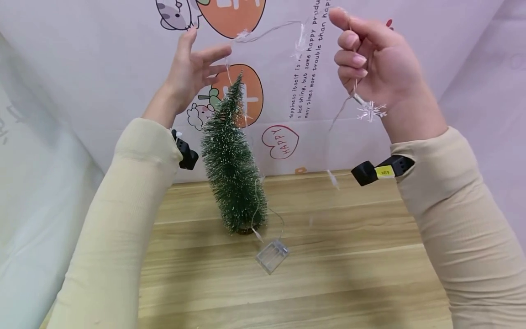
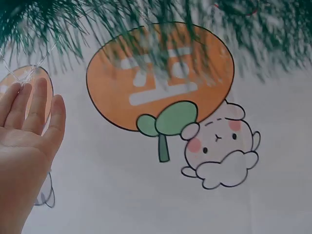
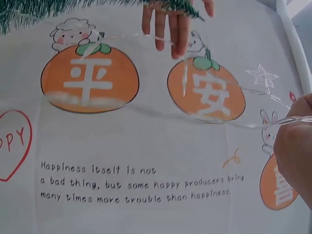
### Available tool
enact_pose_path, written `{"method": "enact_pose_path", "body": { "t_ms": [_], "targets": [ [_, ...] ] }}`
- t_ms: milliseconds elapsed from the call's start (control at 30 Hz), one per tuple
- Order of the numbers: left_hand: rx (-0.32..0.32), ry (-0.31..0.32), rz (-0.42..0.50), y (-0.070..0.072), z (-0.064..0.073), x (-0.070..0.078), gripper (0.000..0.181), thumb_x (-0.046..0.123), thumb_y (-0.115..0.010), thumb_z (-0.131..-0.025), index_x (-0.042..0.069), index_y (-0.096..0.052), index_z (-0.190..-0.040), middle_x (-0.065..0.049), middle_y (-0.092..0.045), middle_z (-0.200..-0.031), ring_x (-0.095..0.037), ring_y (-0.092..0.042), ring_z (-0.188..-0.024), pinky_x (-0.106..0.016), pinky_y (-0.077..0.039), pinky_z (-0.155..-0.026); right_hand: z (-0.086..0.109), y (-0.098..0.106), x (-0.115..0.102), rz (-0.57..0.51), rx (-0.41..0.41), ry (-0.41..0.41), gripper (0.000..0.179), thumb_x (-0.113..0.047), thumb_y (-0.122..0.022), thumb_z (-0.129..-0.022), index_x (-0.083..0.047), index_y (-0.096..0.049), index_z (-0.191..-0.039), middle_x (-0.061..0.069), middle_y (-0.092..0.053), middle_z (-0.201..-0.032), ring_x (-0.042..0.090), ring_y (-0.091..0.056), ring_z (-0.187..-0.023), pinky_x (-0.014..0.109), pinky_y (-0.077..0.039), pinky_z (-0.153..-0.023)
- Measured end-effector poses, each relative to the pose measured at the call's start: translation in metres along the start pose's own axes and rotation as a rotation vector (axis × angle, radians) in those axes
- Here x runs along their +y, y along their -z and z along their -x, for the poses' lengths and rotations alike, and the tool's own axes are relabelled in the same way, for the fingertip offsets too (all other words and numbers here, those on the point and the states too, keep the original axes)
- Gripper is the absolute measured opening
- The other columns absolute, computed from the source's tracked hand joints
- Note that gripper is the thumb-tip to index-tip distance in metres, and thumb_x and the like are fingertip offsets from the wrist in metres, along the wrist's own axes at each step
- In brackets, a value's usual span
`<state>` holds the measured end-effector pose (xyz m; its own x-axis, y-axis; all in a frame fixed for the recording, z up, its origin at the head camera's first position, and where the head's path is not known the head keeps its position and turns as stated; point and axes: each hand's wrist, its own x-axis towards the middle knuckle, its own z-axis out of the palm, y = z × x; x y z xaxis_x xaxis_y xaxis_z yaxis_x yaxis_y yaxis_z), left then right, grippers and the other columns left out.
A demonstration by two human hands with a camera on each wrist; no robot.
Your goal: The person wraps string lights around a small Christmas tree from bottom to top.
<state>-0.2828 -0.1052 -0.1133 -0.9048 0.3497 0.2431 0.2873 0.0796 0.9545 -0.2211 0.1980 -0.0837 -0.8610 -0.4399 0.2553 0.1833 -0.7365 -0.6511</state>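
Note:
A small frosted green Christmas tree [image 1: 231, 169] stands on the wooden table, its tip bent to the right. My right hand [image 1: 384, 61], raised at the right, grips the thin clear wire of a string of snowflake lights, with curled fingers round it. One snowflake light [image 1: 371, 111] hangs below that hand. My left hand [image 1: 192, 75] is raised beside the treetop with fingers extended, and the wire passes at its fingertips. Between both hands the wire sags, carrying another snowflake light [image 1: 301, 41]. In the left wrist view, the left hand's fingers [image 2: 35, 109] look nearly straight.
A clear battery box [image 1: 273, 257] lies on the table [image 1: 328, 283] in front of the tree's base, wired to the lights. Behind stands a white backdrop with printed cartoons and text. More of the light string [image 1: 333, 179] dangles at the right.

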Motion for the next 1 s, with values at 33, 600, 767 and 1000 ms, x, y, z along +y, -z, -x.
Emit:
{"method": "enact_pose_path", "body": {
  "t_ms": [33, 600, 767, 1000],
  "targets": [
    [0.001, 0.004, 0.024, 0.001, 0.001, -0.001, 0.072, 0.054, 0.000, -0.098, 0.018, -0.040, -0.146, 0.011, -0.034, -0.154, -0.018, -0.033, -0.143, -0.034, -0.016, -0.122, -0.001, -0.003, 0.002, 0.012, -0.006, 0.000, 0.026, -0.009, -0.042, -0.102, 0.005, -0.060, -0.113, 0.015, -0.054, -0.061, 0.016, -0.031, -0.044, 0.018, -0.018, -0.043],
    [0.070, 0.068, 0.126, 0.024, 0.016, -0.033, 0.072, 0.055, -0.002, -0.099, 0.015, -0.037, -0.147, 0.005, -0.032, -0.156, -0.022, -0.032, -0.143, -0.035, -0.018, -0.121, -0.023, -0.035, 0.061, 0.327, -0.222, -0.042, 0.034, -0.013, -0.033, -0.105, -0.002, -0.052, -0.131, 0.012, -0.072, -0.094, 0.019, -0.058, -0.060, 0.020, -0.049, -0.051],
    [0.113, 0.057, 0.170, 0.027, 0.019, -0.040, 0.072, 0.054, -0.004, -0.099, 0.012, -0.041, -0.145, 0.001, -0.037, -0.154, -0.026, -0.036, -0.140, -0.035, -0.022, -0.119, -0.019, -0.045, 0.074, 0.387, -0.216, -0.064, 0.037, -0.017, -0.033, -0.105, -0.005, -0.049, -0.136, 0.009, -0.071, -0.091, 0.017, -0.059, -0.061, 0.020, -0.049, -0.054],
    [0.206, -0.009, 0.195, 0.031, 0.022, -0.052, 0.039, 0.029, -0.041, -0.103, 0.007, -0.052, -0.132, -0.007, -0.050, -0.142, -0.021, -0.054, -0.121, -0.032, -0.036, -0.112, -0.018, -0.052, 0.087, 0.476, -0.256, -0.071, 0.038, -0.018, -0.029, -0.106, -0.006, -0.045, -0.138, 0.003, -0.072, -0.089, 0.015, -0.058, -0.063, 0.021, -0.047, -0.057]
  ]
}}
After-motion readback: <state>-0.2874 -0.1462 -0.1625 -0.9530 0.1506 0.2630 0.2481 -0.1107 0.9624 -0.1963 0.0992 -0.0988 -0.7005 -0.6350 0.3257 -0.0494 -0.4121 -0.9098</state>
